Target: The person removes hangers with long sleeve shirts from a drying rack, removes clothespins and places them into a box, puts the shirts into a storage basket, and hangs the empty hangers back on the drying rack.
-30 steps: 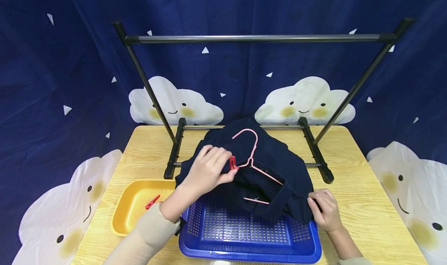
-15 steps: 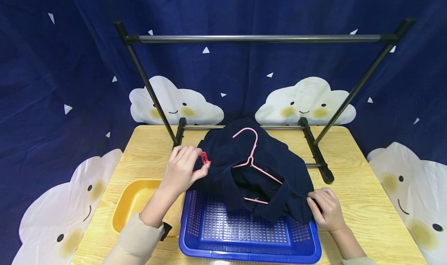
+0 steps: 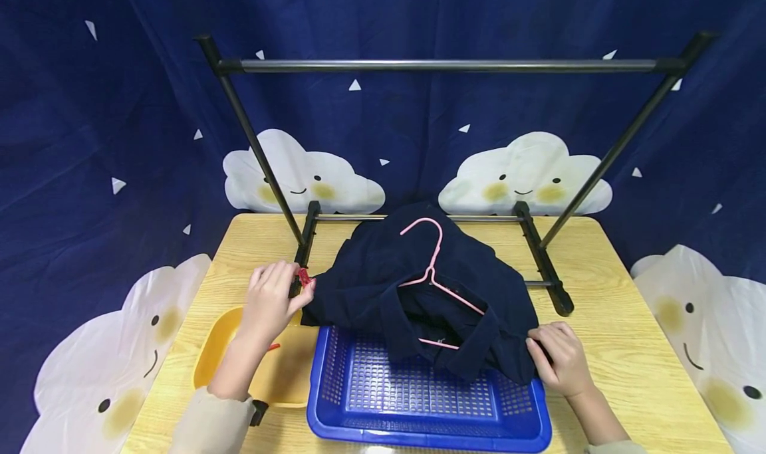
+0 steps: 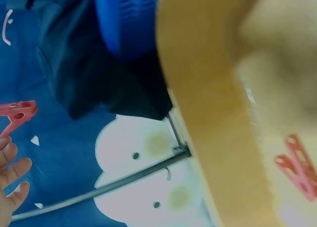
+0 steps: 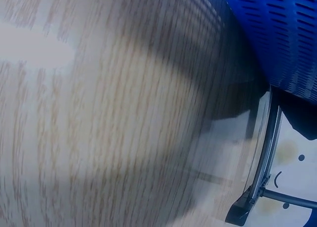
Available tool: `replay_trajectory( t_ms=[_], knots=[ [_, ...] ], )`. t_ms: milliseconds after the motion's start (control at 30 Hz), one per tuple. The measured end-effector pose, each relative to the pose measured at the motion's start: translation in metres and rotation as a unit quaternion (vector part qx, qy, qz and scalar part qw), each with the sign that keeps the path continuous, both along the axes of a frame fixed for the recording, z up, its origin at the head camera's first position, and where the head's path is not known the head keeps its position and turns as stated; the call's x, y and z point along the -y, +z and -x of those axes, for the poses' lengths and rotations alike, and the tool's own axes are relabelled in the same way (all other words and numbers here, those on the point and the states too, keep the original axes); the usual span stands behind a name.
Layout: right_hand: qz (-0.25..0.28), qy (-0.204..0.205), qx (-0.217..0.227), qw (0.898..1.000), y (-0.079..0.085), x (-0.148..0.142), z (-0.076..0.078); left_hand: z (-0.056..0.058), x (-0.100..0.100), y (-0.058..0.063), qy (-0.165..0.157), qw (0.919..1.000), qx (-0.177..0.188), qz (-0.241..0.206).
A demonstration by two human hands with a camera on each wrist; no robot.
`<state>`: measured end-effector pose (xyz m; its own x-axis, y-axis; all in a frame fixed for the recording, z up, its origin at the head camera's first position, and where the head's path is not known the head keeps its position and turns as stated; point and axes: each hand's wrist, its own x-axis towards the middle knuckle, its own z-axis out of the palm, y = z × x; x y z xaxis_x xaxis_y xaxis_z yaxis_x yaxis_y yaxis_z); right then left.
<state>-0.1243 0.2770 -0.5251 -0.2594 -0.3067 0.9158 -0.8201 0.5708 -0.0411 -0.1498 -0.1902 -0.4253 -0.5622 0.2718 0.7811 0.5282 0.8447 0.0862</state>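
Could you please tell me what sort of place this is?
Probably a staged laundry setup: a clothes rack on a table, a dark shirt with a pink hanger, a cloud-printed curtain behind.

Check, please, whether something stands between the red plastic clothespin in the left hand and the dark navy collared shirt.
Nothing visible does: the left hand pinches the red clothespin near the navy shirt, and the left wrist view shows an open gap between clothespin and shirt.

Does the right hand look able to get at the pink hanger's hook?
Probably yes: nothing covers the hook, though the right hand grips the dark garment and might need to let go.
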Motion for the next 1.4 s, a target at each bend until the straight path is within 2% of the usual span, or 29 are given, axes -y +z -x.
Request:
replay_trajectory(
  t_ms=[300, 500, 733, 1033, 1267, 1400],
  knots=[
    [-0.002, -0.001, -0.002, 1.0, -0.001, 0.0, 0.001, -0.011, 0.025, -0.026, 0.054, 0.9942, 0.088, 0.031],
    [-0.001, 0.001, -0.002, 1.0, -0.001, 0.0, 0.001, -0.02, 0.035, -0.042, 0.084, 0.9879, 0.125, 0.037],
    [-0.001, -0.003, -0.002, 1.0, -0.001, 0.0, 0.0, -0.03, 0.042, -0.065, 0.117, 0.9715, 0.197, 0.062],
    [0.002, -0.002, 0.002, 1.0, -0.002, -0.001, 0.0, -0.035, 0.044, -0.092, 0.126, 0.9586, 0.241, 0.085],
    [0.001, -0.002, 0.006, 1.0, -0.003, -0.001, 0.0, -0.036, 0.041, -0.105, 0.122, 0.9483, 0.272, 0.108],
    [0.0, -0.003, 0.006, 1.0, -0.003, -0.001, 0.001, -0.036, 0.039, -0.109, 0.128, 0.9397, 0.294, 0.119]
  ],
)
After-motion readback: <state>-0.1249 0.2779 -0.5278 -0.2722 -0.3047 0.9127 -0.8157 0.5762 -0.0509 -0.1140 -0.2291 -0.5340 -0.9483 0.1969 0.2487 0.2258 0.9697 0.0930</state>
